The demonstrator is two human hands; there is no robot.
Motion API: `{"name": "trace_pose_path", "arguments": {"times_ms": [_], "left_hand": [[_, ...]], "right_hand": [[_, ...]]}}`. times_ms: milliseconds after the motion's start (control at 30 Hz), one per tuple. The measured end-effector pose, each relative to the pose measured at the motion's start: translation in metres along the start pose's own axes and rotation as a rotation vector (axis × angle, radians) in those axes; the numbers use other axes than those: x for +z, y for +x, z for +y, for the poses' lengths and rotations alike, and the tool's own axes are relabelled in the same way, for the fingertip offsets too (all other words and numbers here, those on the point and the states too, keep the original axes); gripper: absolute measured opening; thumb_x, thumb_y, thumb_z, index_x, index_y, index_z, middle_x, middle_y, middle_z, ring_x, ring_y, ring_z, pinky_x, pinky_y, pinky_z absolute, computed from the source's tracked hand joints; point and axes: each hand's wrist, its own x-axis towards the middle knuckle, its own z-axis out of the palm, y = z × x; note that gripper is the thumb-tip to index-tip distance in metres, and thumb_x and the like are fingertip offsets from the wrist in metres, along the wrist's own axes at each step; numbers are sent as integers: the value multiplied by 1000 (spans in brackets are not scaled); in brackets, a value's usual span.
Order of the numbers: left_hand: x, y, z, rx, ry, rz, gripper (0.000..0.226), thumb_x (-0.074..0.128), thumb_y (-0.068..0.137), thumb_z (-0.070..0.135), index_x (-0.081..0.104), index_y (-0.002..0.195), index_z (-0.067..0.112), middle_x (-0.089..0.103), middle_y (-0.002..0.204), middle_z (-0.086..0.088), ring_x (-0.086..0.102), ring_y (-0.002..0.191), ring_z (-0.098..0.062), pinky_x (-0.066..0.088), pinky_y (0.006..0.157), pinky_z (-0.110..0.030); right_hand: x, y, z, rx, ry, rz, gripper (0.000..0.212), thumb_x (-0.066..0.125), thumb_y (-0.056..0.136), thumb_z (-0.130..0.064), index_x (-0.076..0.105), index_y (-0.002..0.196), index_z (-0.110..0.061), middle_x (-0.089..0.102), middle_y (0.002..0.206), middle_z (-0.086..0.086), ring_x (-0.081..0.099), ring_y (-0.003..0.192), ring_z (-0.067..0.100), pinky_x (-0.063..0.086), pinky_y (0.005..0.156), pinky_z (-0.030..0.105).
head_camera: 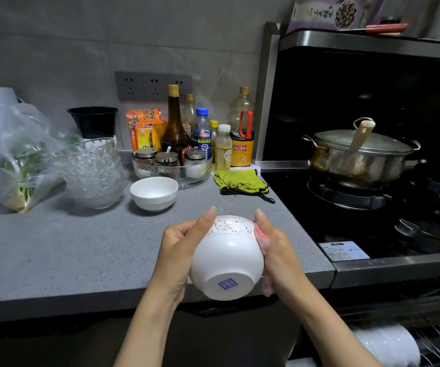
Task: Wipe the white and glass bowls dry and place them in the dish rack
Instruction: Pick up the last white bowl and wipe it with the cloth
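The white bowl (227, 260) is up in the air, just past the front edge of the counter (68, 247), held between both hands. It is tipped over so its bottom, with a blue mark, faces the person and its open top faces away.

The left hand (176, 250) wraps round the left side of the bowl, with the thumb lying along the rim. The right hand (277, 250) cups the right side and holds a pink and white cloth (262, 239) pressed against the bowl.

The dish rack (437, 345) is low down on the right, under the counter, and other white bowls already sit in it. So the rack is down and to the right of the hands, and the right hand is the nearer one. I think the bowl is being wiped, and after that it would need to go down and to the right.

A small white bowl (154, 193) and a stack of glass bowls (94, 173) wait on the counter, further back and to the left. The left hand is nearer to those.
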Motion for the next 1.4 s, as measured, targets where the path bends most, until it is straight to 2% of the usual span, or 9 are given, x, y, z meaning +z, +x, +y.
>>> {"name": "trace_pose_path", "arguments": {"times_ms": [233,333,467,633,767,867,1100,1267,1400], "left_hand": [[-2,2,14,145,383,-248,75,56,74,67,63,73,-7,56,64,-28,49,58,-16,35,56,-30],[10,1,16,252,557,-214,74,43,76,73,68,62,5,60,56,-17,48,49,-16,36,51,-36],[15,0,10,290,462,-61,80,43,78,71,36,48,-3,39,45,-14,36,42,-22,26,44,-40],[17,1,7,194,143,199,76,53,78,57,31,59,-14,41,56,-16,42,52,-26,28,52,-29],[24,2,-2,234,179,309,65,52,79,57,34,44,4,37,50,-9,35,51,-19,26,54,-33],[32,-4,-9,272,219,349,61,49,84,54,36,37,18,33,39,-1,32,42,-16,26,47,-26],[28,-3,-16,224,103,415,79,55,75,71,28,52,1,37,58,-8,38,57,-21,29,55,-35],[36,-8,-13,271,170,359,61,51,83,53,49,42,8,41,40,-4,37,42,-15,30,45,-24],[34,-9,-15,248,227,303,64,50,85,58,42,40,13,40,42,-5,38,44,-15,31,51,-27]], "right_hand": [[-8,11,-9,-195,-86,-89,79,59,71,-74,39,52,0,37,55,21,38,55,25,28,54,36],[-8,10,-14,-295,-402,-89,57,43,79,-67,39,44,-22,34,46,-2,34,47,12,24,50,33],[-3,9,-8,-392,-321,-13,54,35,87,-59,43,47,-24,37,45,-9,35,45,4,27,50,20],[5,-1,15,-256,-62,57,46,27,96,-52,64,107,-28,70,103,-5,66,98,10,49,83,35],[24,-15,14,-490,-428,137,46,23,98,-49,32,143,-42,33,151,-21,23,142,-2,17,119,36],[31,-13,16,-699,-817,237,45,27,102,-36,38,145,-28,33,153,-11,21,145,7,7,120,35],[20,-8,17,-378,-194,195,45,22,92,-58,41,132,-49,42,137,-37,34,133,-9,29,116,37],[30,-14,24,-695,-773,265,45,26,102,-36,40,144,-32,35,152,-13,23,144,8,9,119,31],[23,-4,17,-637,-565,225,43,30,100,-35,52,136,-25,48,142,-14,37,137,4,22,117,33]]}}
